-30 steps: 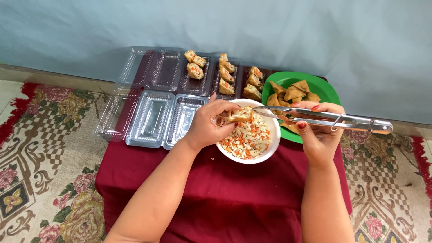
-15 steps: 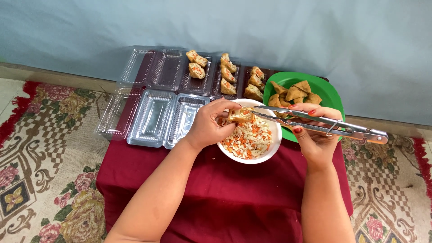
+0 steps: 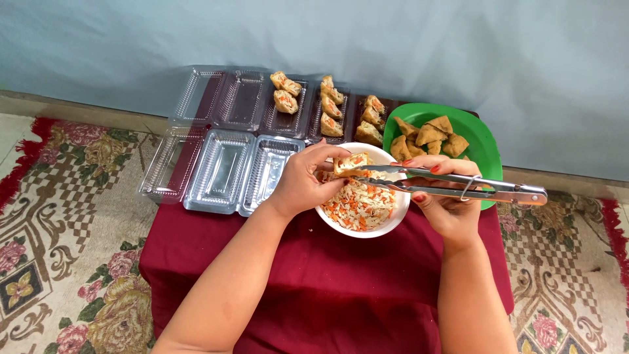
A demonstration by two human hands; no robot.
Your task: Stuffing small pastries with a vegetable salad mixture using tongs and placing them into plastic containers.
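My left hand (image 3: 306, 178) holds a piece of fried tofu (image 3: 349, 163) over a white bowl (image 3: 393, 221) of shredded vegetable filling (image 3: 357, 203). My right hand (image 3: 445, 203) grips metal tongs (image 3: 458, 187), whose tips touch the tofu piece at its opening. A green plate (image 3: 481, 141) behind the bowl carries several plain fried tofu triangles (image 3: 429, 136). Filled tofu pieces (image 3: 285, 98) lie in clear plastic trays at the back.
Several clear plastic containers (image 3: 219, 167) lie open on the left of the low table, which is covered with a dark red cloth (image 3: 327, 282). A patterned rug (image 3: 59, 249) surrounds the table. A pale blue wall stands behind.
The tongs' tips have shifted slightly left into the tofu piece, and both hands sit a little lower over the bowl.
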